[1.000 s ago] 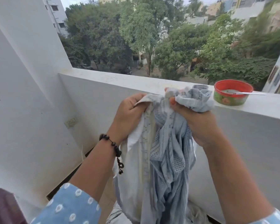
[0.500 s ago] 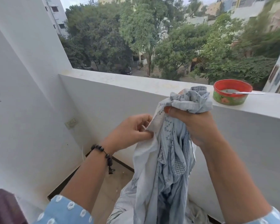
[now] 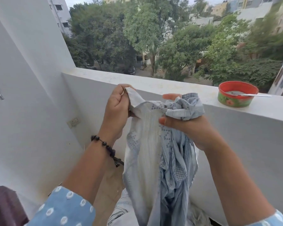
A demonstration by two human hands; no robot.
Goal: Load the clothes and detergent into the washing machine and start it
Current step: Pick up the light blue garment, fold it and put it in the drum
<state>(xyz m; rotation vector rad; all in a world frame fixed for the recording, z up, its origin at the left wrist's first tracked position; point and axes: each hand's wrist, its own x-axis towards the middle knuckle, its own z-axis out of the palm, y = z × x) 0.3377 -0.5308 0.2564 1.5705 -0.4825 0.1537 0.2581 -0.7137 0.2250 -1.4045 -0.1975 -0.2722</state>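
Note:
A pale blue and white patterned garment (image 3: 155,154) hangs in front of me at chest height on a balcony. My left hand (image 3: 117,110) pinches one upper corner of it and holds that corner up. My right hand (image 3: 188,126) grips a bunched part of the same cloth, with the fingers wrapped loosely around it. The fabric is stretched between both hands and its lower part drops out of the bottom of the view. No washing machine or detergent shows.
A white parapet wall (image 3: 153,82) runs across ahead, with a red and green bowl (image 3: 236,94) holding a spoon on its ledge at right. A white wall (image 3: 23,95) stands at left. A dark purple object (image 3: 3,207) sits at bottom left.
My left hand rose from mid-cloth and moved left with a corner, spreading the garment open. My right hand dropped slightly and its grip loosened.

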